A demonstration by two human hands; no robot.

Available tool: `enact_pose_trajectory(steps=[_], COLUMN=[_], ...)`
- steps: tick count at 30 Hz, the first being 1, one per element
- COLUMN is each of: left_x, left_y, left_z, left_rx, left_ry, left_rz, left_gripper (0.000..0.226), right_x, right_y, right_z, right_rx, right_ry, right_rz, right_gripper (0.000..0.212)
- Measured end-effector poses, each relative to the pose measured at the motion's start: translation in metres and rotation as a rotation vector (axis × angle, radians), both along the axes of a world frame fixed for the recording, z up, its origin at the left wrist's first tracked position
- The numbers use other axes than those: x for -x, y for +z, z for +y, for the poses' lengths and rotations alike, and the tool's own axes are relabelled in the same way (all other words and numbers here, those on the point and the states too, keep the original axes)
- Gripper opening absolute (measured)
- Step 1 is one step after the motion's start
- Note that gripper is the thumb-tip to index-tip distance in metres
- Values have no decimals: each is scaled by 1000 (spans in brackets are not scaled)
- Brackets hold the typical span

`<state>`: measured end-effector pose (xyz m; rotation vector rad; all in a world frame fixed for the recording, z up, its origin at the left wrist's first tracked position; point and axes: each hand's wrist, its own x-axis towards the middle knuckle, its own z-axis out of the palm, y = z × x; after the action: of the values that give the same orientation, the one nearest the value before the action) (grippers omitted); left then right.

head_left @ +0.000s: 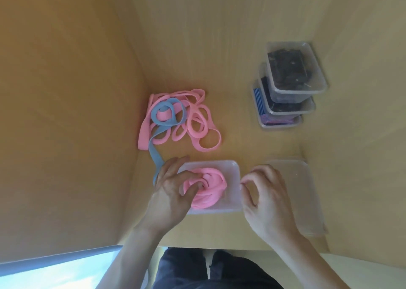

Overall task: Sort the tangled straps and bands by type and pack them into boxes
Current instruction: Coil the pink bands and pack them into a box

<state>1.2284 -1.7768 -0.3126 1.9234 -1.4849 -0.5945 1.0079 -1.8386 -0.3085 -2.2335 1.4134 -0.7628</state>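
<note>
Left hand: fingers curled, pinching pink coil inside clear box. Right hand: fingertips pinching box's right rim. Beyond box: pink tangle; blue strap running lengthwise toward box's left edge, nearer left hand.

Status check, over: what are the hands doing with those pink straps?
Left hand grips coiled pink strap in clear box. Right hand pinches box rim. Blue strap trails under left hand from tangle behind.
</note>
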Motion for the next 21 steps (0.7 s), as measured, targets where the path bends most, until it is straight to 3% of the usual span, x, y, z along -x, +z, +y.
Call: enact_pose_trajectory(steps=[4, 8, 14, 21], left_x=[2, 4, 3, -1], left_y=[-9, -11, -11, -14], left_z=[2, 0, -2, -5], left_rx=[38, 43, 42, 46], left_ry=[16, 40, 22, -10], left_rz=[29, 31, 37, 21], left_gripper=[26, 28, 17, 14], right_x=[41, 57, 62, 53], right_y=[-19, -33, -40, -26], right_z=[-11, -18, -18, -9], right_rx=[-152, -276, -424, -356], right_ry=[-235, -280, -382, -436], right_rz=[127, 226, 122, 120], right_gripper=[28, 40, 36, 30])
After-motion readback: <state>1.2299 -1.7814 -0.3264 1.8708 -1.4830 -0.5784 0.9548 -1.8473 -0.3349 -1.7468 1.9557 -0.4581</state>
